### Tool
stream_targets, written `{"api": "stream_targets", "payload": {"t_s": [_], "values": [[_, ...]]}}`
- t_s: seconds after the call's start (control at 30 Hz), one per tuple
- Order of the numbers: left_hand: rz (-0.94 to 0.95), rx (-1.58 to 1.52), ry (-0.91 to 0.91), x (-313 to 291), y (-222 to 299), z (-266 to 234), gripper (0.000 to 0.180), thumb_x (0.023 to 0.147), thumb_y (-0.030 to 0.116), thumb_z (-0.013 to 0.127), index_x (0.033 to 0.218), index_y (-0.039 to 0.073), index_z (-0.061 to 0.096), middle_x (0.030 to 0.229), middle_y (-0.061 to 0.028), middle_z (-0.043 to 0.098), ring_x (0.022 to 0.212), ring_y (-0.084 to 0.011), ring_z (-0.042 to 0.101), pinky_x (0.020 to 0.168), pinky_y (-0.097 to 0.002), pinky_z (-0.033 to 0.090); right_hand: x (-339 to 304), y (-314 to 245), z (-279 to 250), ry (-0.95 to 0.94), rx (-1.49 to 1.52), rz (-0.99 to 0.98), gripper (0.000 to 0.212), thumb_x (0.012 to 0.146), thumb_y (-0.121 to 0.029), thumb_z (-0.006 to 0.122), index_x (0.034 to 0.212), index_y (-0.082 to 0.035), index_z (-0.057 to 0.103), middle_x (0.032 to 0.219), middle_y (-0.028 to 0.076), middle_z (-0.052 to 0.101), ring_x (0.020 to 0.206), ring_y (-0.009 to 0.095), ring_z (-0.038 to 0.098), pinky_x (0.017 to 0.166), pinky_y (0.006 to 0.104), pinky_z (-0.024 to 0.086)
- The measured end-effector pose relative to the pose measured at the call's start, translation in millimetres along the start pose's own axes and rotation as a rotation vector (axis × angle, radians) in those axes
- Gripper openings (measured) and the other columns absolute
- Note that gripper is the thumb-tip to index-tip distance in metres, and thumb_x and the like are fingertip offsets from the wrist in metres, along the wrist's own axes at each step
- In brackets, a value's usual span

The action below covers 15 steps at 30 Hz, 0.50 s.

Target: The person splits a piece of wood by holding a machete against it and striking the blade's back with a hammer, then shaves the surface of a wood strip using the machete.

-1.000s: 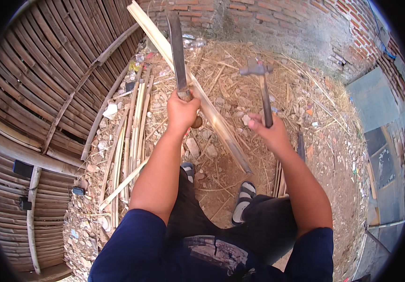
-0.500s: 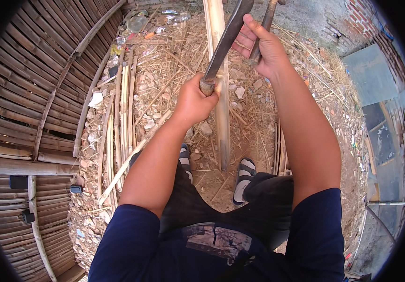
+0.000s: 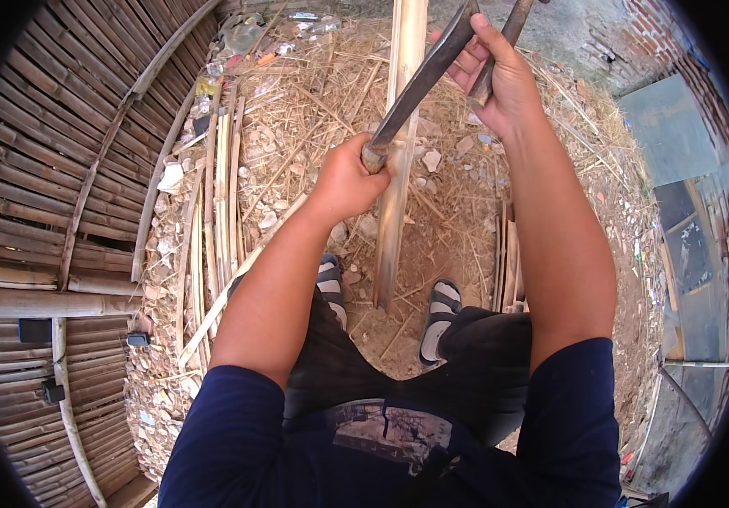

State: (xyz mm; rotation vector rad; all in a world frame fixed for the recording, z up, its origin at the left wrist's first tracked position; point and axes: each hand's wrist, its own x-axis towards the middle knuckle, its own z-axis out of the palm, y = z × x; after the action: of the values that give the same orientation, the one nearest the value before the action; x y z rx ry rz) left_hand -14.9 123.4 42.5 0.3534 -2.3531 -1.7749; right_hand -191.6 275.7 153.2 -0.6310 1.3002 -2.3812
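Observation:
My left hand (image 3: 350, 182) is closed round the handle of a machete, whose dark blade (image 3: 422, 78) slants up to the right. The blade crosses a long pale split bamboo pole (image 3: 394, 216); I cannot tell whether it bites into it. The pole runs from the top edge down to the ground between my feet. My right hand (image 3: 506, 89) is beside the blade tip, holding a dark stick-like wooden tool handle (image 3: 500, 52) across the palm, thumb up and fingers partly curled. The top of that tool leaves the picture, so its head is hidden.
Several split bamboo strips (image 3: 222, 182) lie on the left ground, with more strips (image 3: 506, 262) by my right leg. A bamboo slat wall (image 3: 51, 144) stands at left. Straw, stones and litter cover the dirt. Grey panels (image 3: 669, 131) lean at right.
The machete blade has tilted further right, and my right hand has moved right with its tool. The pole's upper part has shifted right and its lower end slightly left.

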Motion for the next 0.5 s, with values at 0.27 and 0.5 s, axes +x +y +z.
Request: {"api": "stream_targets", "payload": {"t_s": [0.27,0.5], "values": [[0.070,0.019,-0.048,1,-6,-2,0.029,0.089,0.003,0.072,0.115,0.004,0.061,0.072,0.0015,0.057,0.050,-0.0067,0.050,0.041,-0.0290,0.037,-11,-1,-4,0.082,-0.015,0.046,0.055,0.097,-0.050,0.066,0.118,0.000,0.063,0.111,0.014,0.073,0.105,0.024,0.070,0.096,0.0395,0.057],[0.110,0.064,-0.141,-9,8,1,0.021,0.089,0.007,0.075,0.106,0.006,0.062,0.074,0.0022,0.058,0.057,-0.0059,0.052,0.050,-0.0273,0.042,-9,-6,-12,0.176,0.071,0.089,0.055,0.094,-0.048,0.073,0.118,0.000,0.061,0.115,0.014,0.072,0.102,0.021,0.070,0.090,0.0394,0.057]]}}
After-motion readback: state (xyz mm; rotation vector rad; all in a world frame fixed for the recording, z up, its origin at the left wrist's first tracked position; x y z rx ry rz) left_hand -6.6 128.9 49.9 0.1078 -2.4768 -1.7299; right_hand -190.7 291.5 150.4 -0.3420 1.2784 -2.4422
